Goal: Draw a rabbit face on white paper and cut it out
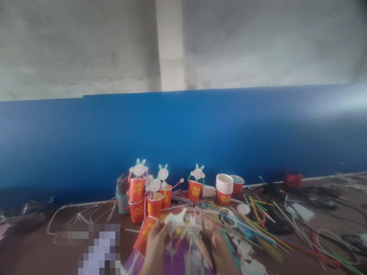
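My left hand [156,242] pinches a piece of white paper [179,219] with ragged, cut-out edges. In my right hand [219,244] is a pair of scissors [204,229], blades pointing up, beside the same paper. Motion blurs the fingers and the paper. Left of the paper, a red paper cup [145,233] lies tilted close to my left hand. Purple sheet material [174,261] shows beneath my hands, and white paper scraps [245,250] lie to the right.
Red cups carry paper rabbit figures [197,172] at the back. A stack of paper cups [224,187] stands right of them. Thin colored sticks [266,238] sprawl rightward, with cables [315,198] beyond. A bottle [122,194] stands left, before a blue wall [177,133].
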A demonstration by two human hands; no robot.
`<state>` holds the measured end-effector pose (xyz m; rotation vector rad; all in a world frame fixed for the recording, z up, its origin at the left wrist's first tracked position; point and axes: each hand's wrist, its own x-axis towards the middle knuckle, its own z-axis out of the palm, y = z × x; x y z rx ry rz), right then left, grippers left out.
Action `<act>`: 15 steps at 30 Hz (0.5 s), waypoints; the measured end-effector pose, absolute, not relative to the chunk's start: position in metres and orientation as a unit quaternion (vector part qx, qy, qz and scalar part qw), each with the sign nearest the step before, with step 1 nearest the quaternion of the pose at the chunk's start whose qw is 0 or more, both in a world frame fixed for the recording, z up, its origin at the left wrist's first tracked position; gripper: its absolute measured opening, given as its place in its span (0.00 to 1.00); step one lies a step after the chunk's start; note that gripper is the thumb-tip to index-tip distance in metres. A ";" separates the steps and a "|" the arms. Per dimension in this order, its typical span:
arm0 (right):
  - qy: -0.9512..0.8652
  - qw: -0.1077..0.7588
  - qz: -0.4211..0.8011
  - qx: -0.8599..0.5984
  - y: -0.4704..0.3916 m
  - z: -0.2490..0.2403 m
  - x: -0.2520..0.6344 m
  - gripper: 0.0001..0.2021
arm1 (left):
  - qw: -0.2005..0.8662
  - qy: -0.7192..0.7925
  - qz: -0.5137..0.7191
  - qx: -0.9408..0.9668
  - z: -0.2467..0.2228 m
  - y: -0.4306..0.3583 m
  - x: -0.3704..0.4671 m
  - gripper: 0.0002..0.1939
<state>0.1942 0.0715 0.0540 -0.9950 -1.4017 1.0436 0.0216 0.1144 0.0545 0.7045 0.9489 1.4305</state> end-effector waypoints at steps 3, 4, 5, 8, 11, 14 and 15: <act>-0.652 0.485 0.386 -0.437 0.069 0.047 0.188 0.10 | 0.613 0.387 0.638 0.259 0.063 0.104 0.029 0.21; -0.670 0.445 0.394 -0.445 0.069 0.045 0.187 0.09 | 0.619 0.382 0.641 0.246 0.066 0.101 0.030 0.21; -0.678 0.408 0.409 -0.454 0.070 0.042 0.186 0.09 | 0.623 0.376 0.645 0.233 0.069 0.099 0.032 0.22; -0.673 0.358 0.457 -0.459 0.072 0.039 0.184 0.10 | 0.630 0.352 0.660 0.209 0.076 0.095 0.034 0.22; -0.657 0.365 0.479 -0.454 0.073 0.041 0.182 0.11 | 0.636 0.345 0.663 0.193 0.078 0.095 0.035 0.21; -0.635 0.393 0.497 -0.442 0.072 0.045 0.180 0.12 | 0.649 0.350 0.641 0.211 0.075 0.094 0.037 0.21; -0.629 0.399 0.505 -0.436 0.071 0.047 0.180 0.12 | 0.655 0.352 0.631 0.222 0.073 0.094 0.039 0.21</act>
